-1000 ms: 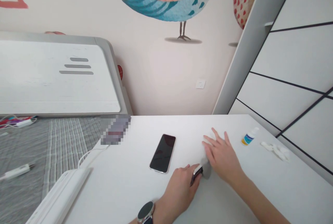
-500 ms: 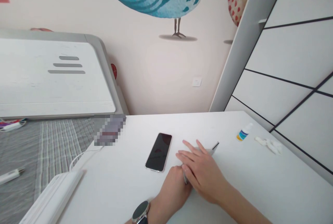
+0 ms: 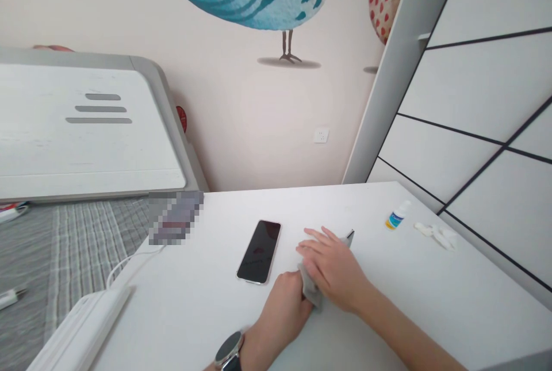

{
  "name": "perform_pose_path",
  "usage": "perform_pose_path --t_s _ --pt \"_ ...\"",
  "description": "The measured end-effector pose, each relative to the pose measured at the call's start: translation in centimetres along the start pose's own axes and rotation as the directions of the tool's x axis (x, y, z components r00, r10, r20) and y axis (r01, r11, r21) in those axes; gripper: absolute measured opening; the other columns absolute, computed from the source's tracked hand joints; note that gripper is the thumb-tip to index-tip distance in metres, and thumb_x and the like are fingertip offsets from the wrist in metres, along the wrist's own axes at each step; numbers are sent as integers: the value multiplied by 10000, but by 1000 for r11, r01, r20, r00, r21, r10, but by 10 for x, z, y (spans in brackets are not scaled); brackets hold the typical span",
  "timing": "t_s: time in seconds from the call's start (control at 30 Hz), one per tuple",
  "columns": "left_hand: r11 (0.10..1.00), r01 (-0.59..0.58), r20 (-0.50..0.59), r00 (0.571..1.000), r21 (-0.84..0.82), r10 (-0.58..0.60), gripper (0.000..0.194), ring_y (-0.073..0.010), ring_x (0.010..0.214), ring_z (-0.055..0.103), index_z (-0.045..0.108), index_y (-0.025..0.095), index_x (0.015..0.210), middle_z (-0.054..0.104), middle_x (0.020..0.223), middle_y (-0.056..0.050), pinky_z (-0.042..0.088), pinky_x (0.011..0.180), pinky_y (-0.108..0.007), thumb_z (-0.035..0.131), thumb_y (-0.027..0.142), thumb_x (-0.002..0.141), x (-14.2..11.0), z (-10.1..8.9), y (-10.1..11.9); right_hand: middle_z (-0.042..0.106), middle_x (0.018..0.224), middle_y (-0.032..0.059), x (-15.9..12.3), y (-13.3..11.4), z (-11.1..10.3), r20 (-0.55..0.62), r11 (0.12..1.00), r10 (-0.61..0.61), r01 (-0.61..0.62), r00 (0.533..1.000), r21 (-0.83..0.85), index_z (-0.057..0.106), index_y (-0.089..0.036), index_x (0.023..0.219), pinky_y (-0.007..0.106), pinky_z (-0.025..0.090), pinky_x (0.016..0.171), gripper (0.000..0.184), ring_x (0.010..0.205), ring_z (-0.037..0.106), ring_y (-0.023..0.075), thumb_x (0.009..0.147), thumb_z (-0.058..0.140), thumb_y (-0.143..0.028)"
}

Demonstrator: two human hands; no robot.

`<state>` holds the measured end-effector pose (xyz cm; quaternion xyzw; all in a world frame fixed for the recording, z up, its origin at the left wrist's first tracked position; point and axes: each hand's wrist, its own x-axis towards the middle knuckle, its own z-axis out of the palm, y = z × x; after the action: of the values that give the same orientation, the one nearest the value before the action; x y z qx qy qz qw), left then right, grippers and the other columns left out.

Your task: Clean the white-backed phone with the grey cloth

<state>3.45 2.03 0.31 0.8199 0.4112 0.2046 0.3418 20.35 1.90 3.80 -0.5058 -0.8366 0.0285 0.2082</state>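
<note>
Grey cloth (image 3: 311,291) is showing between the left hand (image 3: 284,302) and the right hand (image 3: 334,267), right of the middle of the worktop (image 3: 190,313). At the far left, a long white box (image 3: 95,325) is lying along the worktop's edge, and a dark-screened phone (image 3: 259,252) is lying flat near the hands, apart from them. Next, the left hand's grip is curling round the near end of a slim thing (image 3: 351,236), seemingly firmly, its fingertips hiding from view. The right hand is resting over the cloth with fingers nearly straight; whether its grip is pinching anything, I cannot tell. Working well here probably means the left is bracing the slim thing while the right is pressing evenly, keeping cloth under the fingers and reaching the far end, where a shiny edge is poking out. Farther right, a small bottle (image 3: 397,215) and crumpled white scraps (image 3: 437,236) are sitting well apart from both hands.
</note>
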Motion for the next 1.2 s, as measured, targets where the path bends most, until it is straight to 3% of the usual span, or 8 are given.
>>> perform_pose_path --t_s 0.2,0.43,0.57,0.73,0.87,0.97,1.07,1.2 --pt "998 -52 -67 997 -45 48 227 -213 693 685 708 216 1064 762 826 -43 418 632 -268 507 213 958 1 -1 3 762 1128 115 2 57 -10 -120 972 221 -229 968 -55 763 -163 957 697 249 1150 518 1336 534 350 1043 256 -220" --pt "977 -187 -207 965 -108 162 169 -160 613 628 645 181 701 728 706 -38 426 576 -226 548 135 830 -10 1 -2 762 1029 54 9 -39 3 -215 982 -90 123 972 144 732 -210 1027 453 406 1064 372 1053 656 230 997 364 -252" --pt "967 -247 -392 898 -69 201 269 -127 536 498 572 183 660 612 593 -17 378 561 -238 486 178 915 -17 -8 9 757 1009 82 11 -35 -16 -318 918 93 43 943 395 739 -188 1026 408 469 898 502 942 670 239 1054 273 -371" --pt "896 -445 -586 731 -18 351 195 -104 514 544 680 180 780 643 601 8 417 555 -194 582 159 948 -21 -20 22 736 819 82 1 -38 4 16 401 396 -189 918 897 758 -166 880 366 524 793 780 807 668 240 1041 160 -641" --pt "895 -439 -555 764 -73 329 145 -116 567 622 740 203 962 704 667 3 466 592 -180 599 172 960 -25 -23 26 727 934 95 -4 -61 13 78 85 451 -130 889 988 751 -175 966 368 516 873 778 914 663 251 1024 151 -668" --pt "901 -421 -508 801 -103 316 156 -116 563 614 729 200 968 712 690 -6 450 564 -184 574 188 970 -26 -18 22 717 942 85 -2 -73 -6 -82 216 448 -19 890 976 743 -203 972 324 516 786 731 865 650 217 1059 113 -561" --pt "911 -395 -498 817 -115 291 225 -122 523 556 668 199 760 668 632 -4 419 528 -212 532 193 940 -25 -7 10 722 957 69 5 -81 -30 -315 562 291 105 903 820 737 -226 954 323 524 781 602 871 665 203 1087 180 -411" --pt "937 -293 -505 848 -192 162 277 -154 511 498 576 217 641 598 576 -12 383 469 -250 492 191 904 -19 8 -7 749 1009 74 13 -90 -39 -429 962 -155 235 890 140 716 -179 949 406 485 943 330 961 678 241 1014 393 -205"
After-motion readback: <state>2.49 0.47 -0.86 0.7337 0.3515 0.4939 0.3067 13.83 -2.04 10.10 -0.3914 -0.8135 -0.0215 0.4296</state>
